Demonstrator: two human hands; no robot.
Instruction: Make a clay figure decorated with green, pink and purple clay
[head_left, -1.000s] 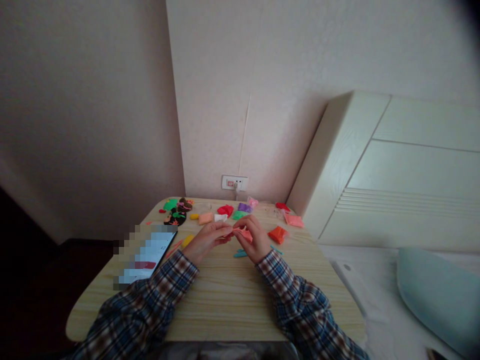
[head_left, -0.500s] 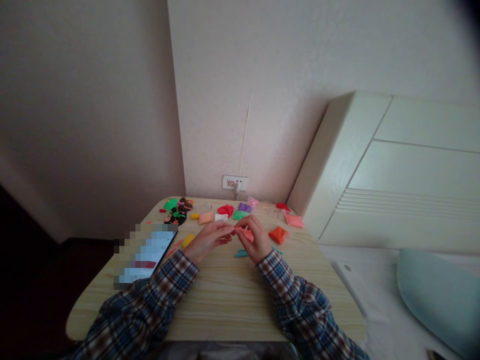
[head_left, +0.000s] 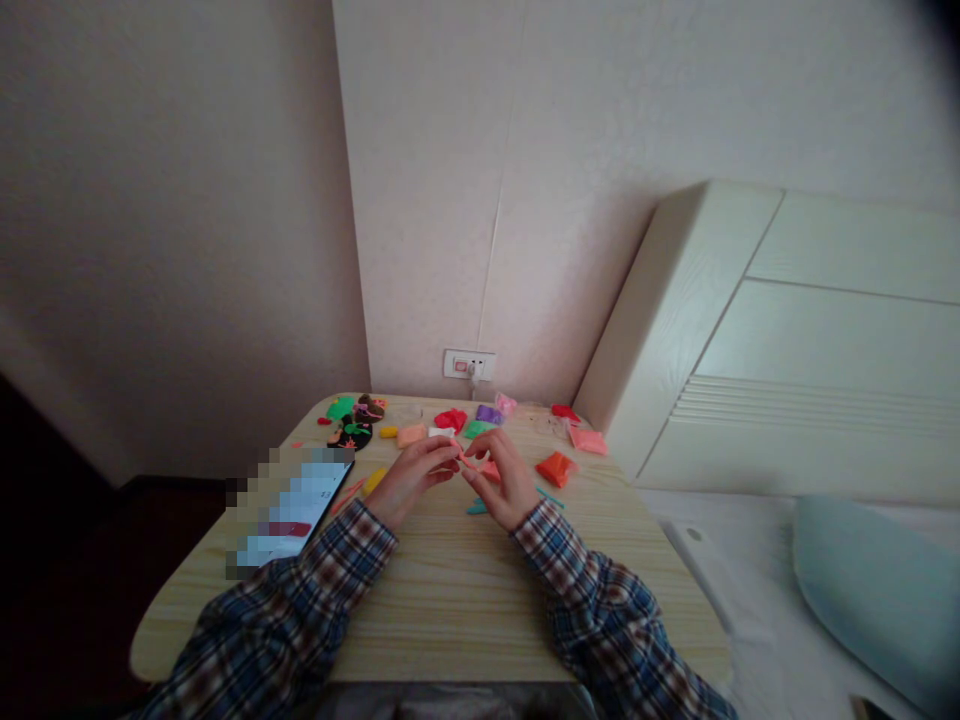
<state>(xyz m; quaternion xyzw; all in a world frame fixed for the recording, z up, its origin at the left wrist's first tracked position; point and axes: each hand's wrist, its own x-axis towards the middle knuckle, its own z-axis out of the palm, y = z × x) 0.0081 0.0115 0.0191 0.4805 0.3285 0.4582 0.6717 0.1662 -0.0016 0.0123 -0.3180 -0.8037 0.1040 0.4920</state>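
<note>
Above the middle of the table, a thin strip of pink modelling clay (head_left: 463, 456) runs between my two hands. My left hand (head_left: 411, 482) pinches its upper left end between thumb and fingers. At the lower right end, the thumb and fingertips of my right hand (head_left: 510, 482) close on the strip. A larger pink piece (head_left: 490, 470) shows between the right thumb and index finger; whether it is held or lies behind is unclear. Partly under the right hand lie blue modelling tools (head_left: 478, 507). A yellow piece (head_left: 374, 481) rests beside my left hand.
A phone or tablet (head_left: 319, 500), partly pixelated, lies at the table's left. Black and green clay shapes (head_left: 352, 432) sit at the back left. Clay packets line the back: peach (head_left: 411, 435), red (head_left: 451, 420), purple (head_left: 489, 414). Orange (head_left: 556, 468) and pink (head_left: 589, 440) packets lie right.
The fingertips have moved slightly apart, and more of the pink strip shows between them. My right fingers have spread and shifted a little. The things on the table have stayed put.
</note>
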